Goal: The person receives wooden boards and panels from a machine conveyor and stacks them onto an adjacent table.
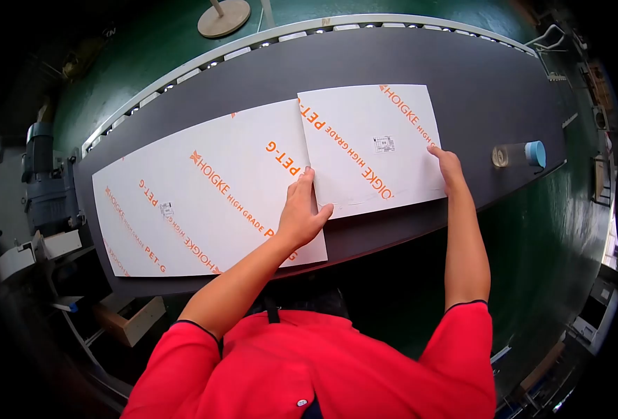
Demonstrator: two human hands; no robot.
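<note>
A smaller white panel (354,164), printed in orange with PET-G lettering and bearing a small label, is between my two hands. My right hand (449,170) grips its right edge near the front corner, thumb on the top face and the other fingers mostly hidden. At the front left corner, my left hand (300,215) holds the panel, its fingers along the left edge and its thumb at the near edge. A larger white panel (183,174) with the same print lies to the left, its right end under or against the smaller one; the overlap is partly hidden by my left hand.
Both panels are on a dark grey table (490,84). A clear bottle with a light blue lid (534,153) lies on its side at the right. A rail with rollers (295,28) runs along the far edge. A grey motor (41,174) stands at left.
</note>
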